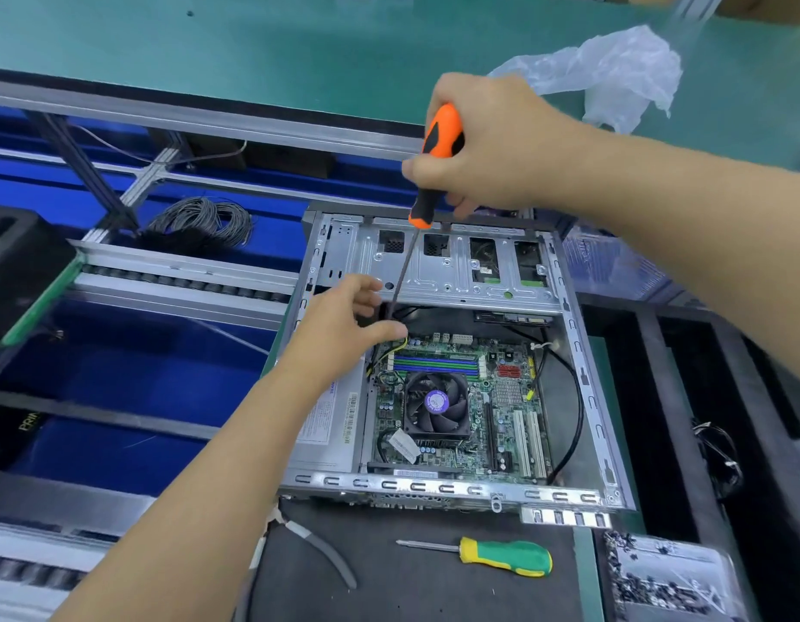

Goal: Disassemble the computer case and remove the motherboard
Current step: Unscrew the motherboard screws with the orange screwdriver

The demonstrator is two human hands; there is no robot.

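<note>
While the computer case [568, 307] lay open with its motherboard [456, 397] not yet out, the right hand [492, 141] held the orange screwdriver [436, 159] and the left hand [348, 321] had loose fingers.

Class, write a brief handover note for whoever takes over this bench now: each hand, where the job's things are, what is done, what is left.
Right hand grips the orange screwdriver, its shaft reaching down at the motherboard's far left corner.
Left hand, fingers loosely curled, steadies beside the shaft.
Computer case lies open, side panel off.
Motherboard still inside, fan and cables attached.
Green screwdriver and pliers lie in front.
Left: screws, cables, lifting the board.
</note>
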